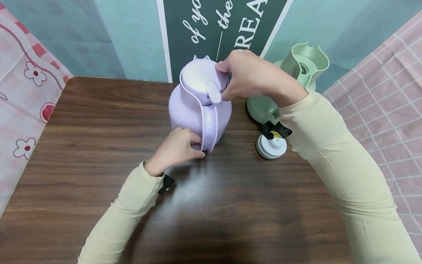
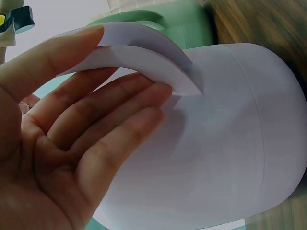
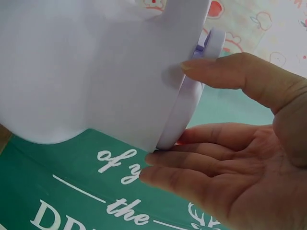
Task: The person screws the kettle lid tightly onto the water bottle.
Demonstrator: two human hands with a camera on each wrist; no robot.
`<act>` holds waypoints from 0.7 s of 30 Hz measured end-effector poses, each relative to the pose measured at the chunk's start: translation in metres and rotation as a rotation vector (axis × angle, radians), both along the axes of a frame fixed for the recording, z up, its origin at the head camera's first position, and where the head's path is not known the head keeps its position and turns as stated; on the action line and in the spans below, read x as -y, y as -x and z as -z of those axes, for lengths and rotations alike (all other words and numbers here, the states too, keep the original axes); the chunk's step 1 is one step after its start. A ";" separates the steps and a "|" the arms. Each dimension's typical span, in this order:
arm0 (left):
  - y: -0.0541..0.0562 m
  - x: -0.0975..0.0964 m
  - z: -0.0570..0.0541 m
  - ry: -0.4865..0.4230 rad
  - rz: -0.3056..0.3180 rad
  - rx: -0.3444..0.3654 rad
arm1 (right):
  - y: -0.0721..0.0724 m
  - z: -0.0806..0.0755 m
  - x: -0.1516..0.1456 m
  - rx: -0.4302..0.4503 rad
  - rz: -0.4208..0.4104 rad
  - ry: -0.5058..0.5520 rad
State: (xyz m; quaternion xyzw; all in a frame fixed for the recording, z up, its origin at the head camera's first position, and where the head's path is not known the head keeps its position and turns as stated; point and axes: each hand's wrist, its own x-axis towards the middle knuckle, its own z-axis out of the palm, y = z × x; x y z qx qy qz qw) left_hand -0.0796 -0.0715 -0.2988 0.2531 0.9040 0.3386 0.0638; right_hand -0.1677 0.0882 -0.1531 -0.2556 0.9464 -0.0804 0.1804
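Note:
A lavender thermos jug (image 1: pixel 184 115) stands upright near the back of the wooden table, its handle towards me. My left hand (image 1: pixel 176 146) holds the lower part of the handle (image 1: pixel 209 126); in the left wrist view the thumb lies along its outside and the fingers (image 2: pixel 110 103) reach under it. From the right, my right hand (image 1: pixel 252 75) pinches the round lid (image 1: pixel 197 77) at its rim, beside the thumb lever (image 1: pixel 213 92). The right wrist view has the thumb on the lid's handle side and the fingertips (image 3: pixel 153 175) at its opposite edge.
Right of the lavender jug stands a green jug (image 1: pixel 260 108) with its top uncovered, partly hidden by my right forearm. A pale round stopper (image 1: pixel 271 147) lies on the table (image 1: pixel 99 146) in front of it. Behind hangs a teal cloth (image 1: pixel 132 40) with a dark lettered panel.

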 end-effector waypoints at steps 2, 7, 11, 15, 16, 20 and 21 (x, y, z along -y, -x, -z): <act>0.000 0.000 0.000 -0.001 0.000 -0.004 | 0.000 0.000 0.000 0.004 0.014 0.006; 0.001 0.000 0.000 -0.009 0.004 -0.006 | -0.001 -0.001 -0.001 0.000 0.040 0.008; 0.001 -0.001 0.000 -0.013 0.004 -0.011 | -0.001 -0.001 0.000 -0.014 0.041 0.001; 0.001 -0.001 0.000 -0.022 0.006 -0.028 | -0.003 -0.001 0.000 -0.022 0.041 0.009; 0.001 -0.002 0.001 -0.024 0.007 -0.031 | -0.003 -0.001 0.001 -0.025 0.040 0.013; 0.000 -0.002 0.002 -0.030 0.006 -0.033 | -0.005 0.000 0.002 -0.037 0.034 0.022; 0.000 -0.002 0.003 -0.031 0.007 -0.032 | -0.006 0.001 0.002 -0.038 0.036 0.023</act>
